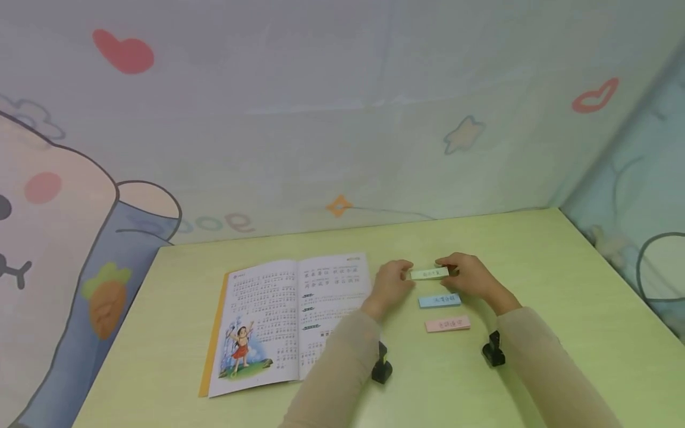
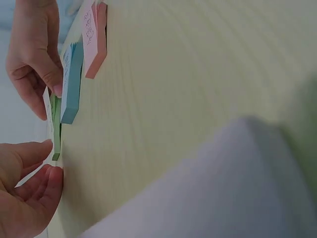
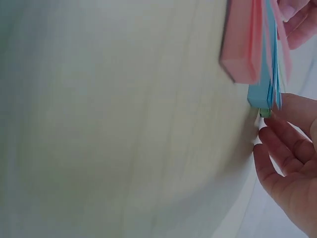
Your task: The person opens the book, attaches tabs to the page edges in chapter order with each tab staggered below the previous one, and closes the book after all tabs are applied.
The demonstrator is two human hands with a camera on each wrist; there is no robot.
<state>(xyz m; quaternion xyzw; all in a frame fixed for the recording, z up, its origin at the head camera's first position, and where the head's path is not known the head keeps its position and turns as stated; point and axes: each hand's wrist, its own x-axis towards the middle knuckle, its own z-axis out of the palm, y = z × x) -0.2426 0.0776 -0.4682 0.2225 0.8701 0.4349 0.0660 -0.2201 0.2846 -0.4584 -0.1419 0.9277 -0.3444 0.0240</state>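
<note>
A green sticky-note pad with handwriting on it lies at the back of a row of pads. My left hand pinches its left end between thumb and fingers. At the other end, my right hand holds the pad with bent fingers. Nearer to me are a blue sticky-note pad and a pink sticky-note pad, both written on. The right wrist view shows the pink pad's loose upper sheets fanned up, and the blue pad hides most of the green one there.
An open book with printed text and a picture of a child lies left of the pads, over a yellow cover or sheet. The pale table meets a printed cloth wall behind. Black wrist devices sit on both forearms.
</note>
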